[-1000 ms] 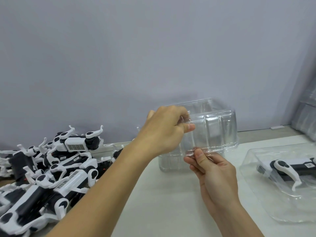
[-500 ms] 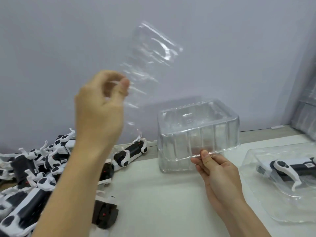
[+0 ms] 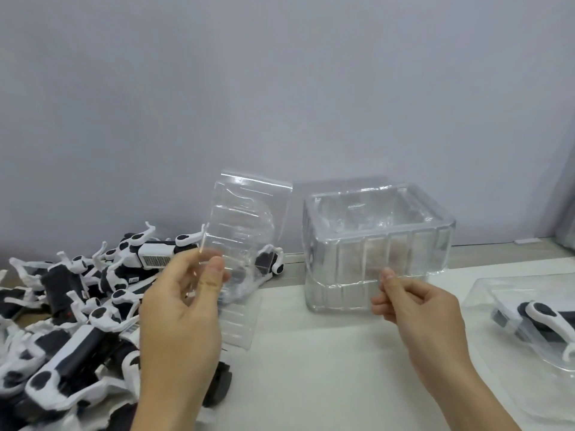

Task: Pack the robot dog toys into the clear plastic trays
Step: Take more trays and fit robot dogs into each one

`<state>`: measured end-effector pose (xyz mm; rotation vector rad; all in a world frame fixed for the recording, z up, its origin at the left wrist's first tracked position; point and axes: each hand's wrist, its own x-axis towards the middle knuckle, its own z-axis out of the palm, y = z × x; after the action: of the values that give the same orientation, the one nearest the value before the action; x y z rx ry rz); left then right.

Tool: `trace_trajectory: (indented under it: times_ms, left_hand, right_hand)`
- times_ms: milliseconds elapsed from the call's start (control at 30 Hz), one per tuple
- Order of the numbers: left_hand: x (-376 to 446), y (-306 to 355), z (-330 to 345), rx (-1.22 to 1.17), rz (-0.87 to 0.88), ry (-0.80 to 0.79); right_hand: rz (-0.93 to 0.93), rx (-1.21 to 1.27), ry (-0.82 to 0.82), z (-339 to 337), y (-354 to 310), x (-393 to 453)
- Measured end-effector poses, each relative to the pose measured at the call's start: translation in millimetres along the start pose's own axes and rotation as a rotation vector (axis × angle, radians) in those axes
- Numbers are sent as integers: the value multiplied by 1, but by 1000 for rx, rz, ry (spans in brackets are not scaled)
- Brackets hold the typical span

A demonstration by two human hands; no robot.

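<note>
My left hand (image 3: 183, 309) pinches one clear plastic tray (image 3: 245, 231) by its left edge and holds it upright above the table, left of centre. My right hand (image 3: 413, 306) pinches the front rim of a stack of nested clear trays (image 3: 376, 247) that stands on the table at centre. A heap of black-and-white robot dog toys (image 3: 71, 321) lies at the left, partly behind my left forearm. At the right, another clear tray (image 3: 485, 293) lies flat with one robot dog (image 3: 541, 321) in it.
A white table top (image 3: 326, 368) stretches between my arms. A plain grey wall (image 3: 280, 88) stands close behind the stack. More clear plastic shows at the far right edge (image 3: 567, 219).
My left hand has lifted one tray off the stack, swung it up and left, then lowered it to table height. My right hand stays on the stack's rim.
</note>
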<state>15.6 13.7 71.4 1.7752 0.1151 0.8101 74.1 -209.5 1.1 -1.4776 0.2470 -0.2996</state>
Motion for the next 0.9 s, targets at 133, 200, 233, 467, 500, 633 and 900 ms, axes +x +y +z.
trace_trajectory:
  times_ms: [133, 200, 233, 467, 500, 633, 900]
  left_hand:
    - [0, 2, -3, 63, 24, -44]
    - [1, 3, -7, 81, 33, -66]
    - [2, 4, -8, 103, 42, -84]
    - [4, 14, -21, 289, 140, -290]
    - [4, 17, -23, 303, 160, -296]
    - [5, 31, -37, 283, 201, -345]
    - [-4, 52, -26, 385, 14, -839]
  right_hand:
    - [-93, 124, -212, 3, 0, -2]
    - [-107, 120, -257, 3, -2, -3]
    - [-120, 98, -252, 3, -3, -3]
    - [-158, 42, -115, -3, -4, -2]
    - [-151, 69, -121, -3, -5, -2]
    - [-139, 146, -152, -4, -13, -1]
    - [-59, 244, -339, -25, -47, 1]
